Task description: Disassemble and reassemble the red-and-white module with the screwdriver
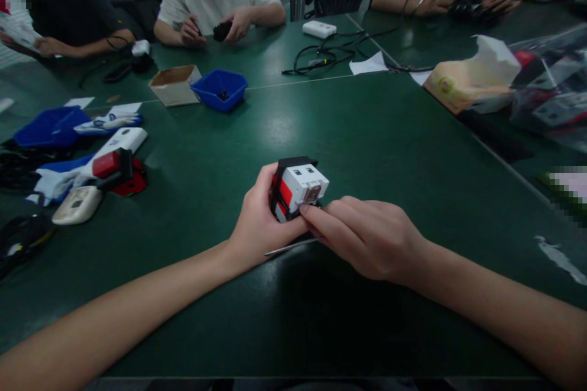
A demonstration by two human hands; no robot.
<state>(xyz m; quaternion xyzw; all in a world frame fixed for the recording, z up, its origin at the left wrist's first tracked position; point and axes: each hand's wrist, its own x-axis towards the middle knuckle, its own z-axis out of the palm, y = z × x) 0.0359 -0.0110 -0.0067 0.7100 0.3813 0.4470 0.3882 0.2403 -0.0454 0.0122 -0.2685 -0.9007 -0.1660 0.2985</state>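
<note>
Close above the green table, my left hand point(257, 220) is wrapped round a small boxy device point(306, 182), white and red with a black frame on its upper and left sides. Two dark slots show in the device's white face, and a small socket-like recess sits near its right edge. My right hand point(371, 235) is closed in a pinch, its fingertips at the lower right corner of the device. From under those fingers a thin metal rod point(291, 247) sticks out to the left, below the device. Its other end is hidden in my right hand.
At left lie blue-and-white gloves point(59, 178), a red-and-black device point(120, 170) and a cream case point(77, 205). Further back stand a cardboard box point(177, 87) and a blue bin point(221, 90). Black cables point(321, 55) and plastic bags point(550, 85) lie beyond. Several people sit opposite.
</note>
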